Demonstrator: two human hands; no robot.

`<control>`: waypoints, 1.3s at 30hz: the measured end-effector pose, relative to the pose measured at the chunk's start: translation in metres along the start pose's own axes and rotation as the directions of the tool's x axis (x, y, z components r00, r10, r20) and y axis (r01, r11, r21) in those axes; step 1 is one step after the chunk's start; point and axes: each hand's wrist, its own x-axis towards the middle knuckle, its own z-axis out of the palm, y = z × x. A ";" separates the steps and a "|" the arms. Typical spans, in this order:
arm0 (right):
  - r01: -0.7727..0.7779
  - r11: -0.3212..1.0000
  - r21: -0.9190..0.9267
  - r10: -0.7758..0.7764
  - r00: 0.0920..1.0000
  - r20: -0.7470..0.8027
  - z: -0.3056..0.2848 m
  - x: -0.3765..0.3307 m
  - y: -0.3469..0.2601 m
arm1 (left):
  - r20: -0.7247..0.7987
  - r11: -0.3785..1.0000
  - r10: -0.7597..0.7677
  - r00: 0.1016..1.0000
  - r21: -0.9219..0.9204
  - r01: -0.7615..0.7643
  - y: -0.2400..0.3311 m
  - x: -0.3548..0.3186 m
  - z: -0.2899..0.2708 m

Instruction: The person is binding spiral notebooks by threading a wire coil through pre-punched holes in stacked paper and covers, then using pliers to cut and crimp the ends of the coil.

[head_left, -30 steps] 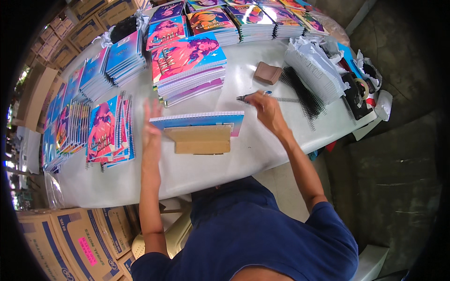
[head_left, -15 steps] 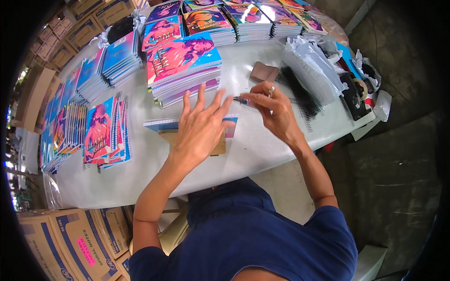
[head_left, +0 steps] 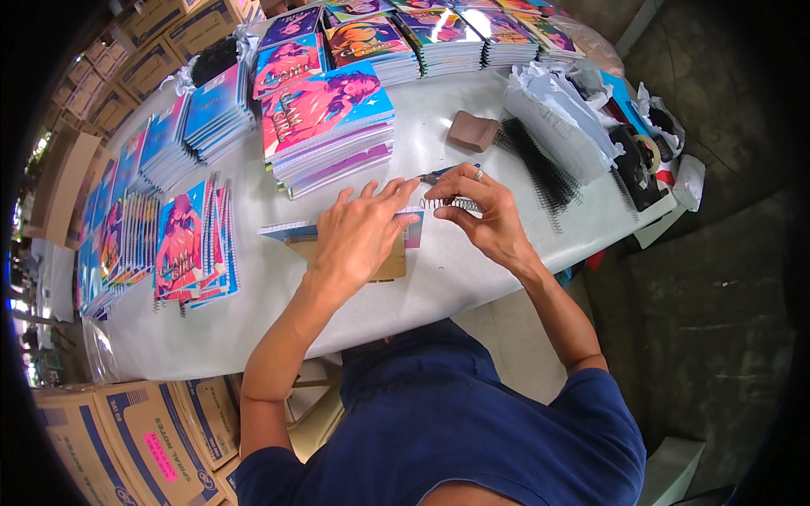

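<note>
My left hand [head_left: 359,232] is over a notebook [head_left: 388,263] with a brown cardboard back. Its fingers stretch past the notebook's far edge, the thumb apart from them. Between the thumb and fingers of my right hand [head_left: 489,215] is a dark wire spiral [head_left: 447,204], its free end pointing left toward the notebook edge. A small tool with a dark tip [head_left: 429,178] and a bit of blue shows just beyond my right fingers; whether they also hold it I cannot tell. Beyond my left hand stands a stack of notebooks [head_left: 329,118] with pink and blue covers.
Loose black spirals [head_left: 544,181] lie to the right, beside a brown block [head_left: 473,131] and a paper-lined box [head_left: 561,122]. Bound notebooks [head_left: 190,240] rest at left. More stacks [head_left: 443,46] line the far side. Cartons [head_left: 152,434] stand below the table's left edge.
My right hand has moved down a little, and the wire spiral now shows in its fingers. My left fingers have drawn closer together. The dark-tipped tool stays near my right fingers.
</note>
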 end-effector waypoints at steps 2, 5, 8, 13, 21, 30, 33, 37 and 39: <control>0.013 0.999 -0.049 -0.013 1.000 0.002 0.001 0.001 -0.001 | 0.013 1.000 -0.019 1.000 0.013 0.019 0.001 -0.001 -0.001; 0.066 0.995 -0.072 -0.057 0.991 0.123 -0.008 0.001 -0.004 | 0.021 1.000 -0.022 1.000 0.003 0.022 0.004 -0.002 -0.001; 0.133 0.991 -0.021 -0.128 0.982 0.141 -0.011 0.001 0.000 | 0.047 0.999 -0.030 0.998 -0.022 0.031 0.009 -0.005 -0.009; 0.206 0.977 0.057 -0.213 0.964 0.159 -0.011 0.003 0.009 | 0.027 0.991 -0.054 0.998 -0.120 0.057 -0.001 -0.003 -0.002; 0.352 0.893 -0.279 -0.309 0.933 0.187 -0.011 -0.011 0.001 | 0.104 0.987 -0.091 0.990 -0.120 0.103 0.015 0.003 -0.011; 0.205 0.842 -0.499 -0.119 0.973 0.198 -0.002 -0.012 -0.002 | 0.017 1.000 0.009 1.000 -0.023 -0.008 0.006 -0.001 -0.004; 0.247 0.827 -0.504 -0.174 0.967 0.187 -0.001 -0.009 -0.006 | 0.003 0.999 -0.008 1.000 -0.033 0.008 0.007 -0.002 -0.002; 0.290 0.805 -0.518 -0.201 0.954 0.222 0.000 -0.005 -0.007 | 0.013 0.998 -0.017 1.000 -0.054 0.018 0.007 -0.006 -0.001; 0.268 0.817 -0.511 -0.151 0.954 0.259 -0.001 0.000 -0.011 | -0.050 0.999 0.042 0.998 -0.005 -0.043 0.001 -0.006 0.004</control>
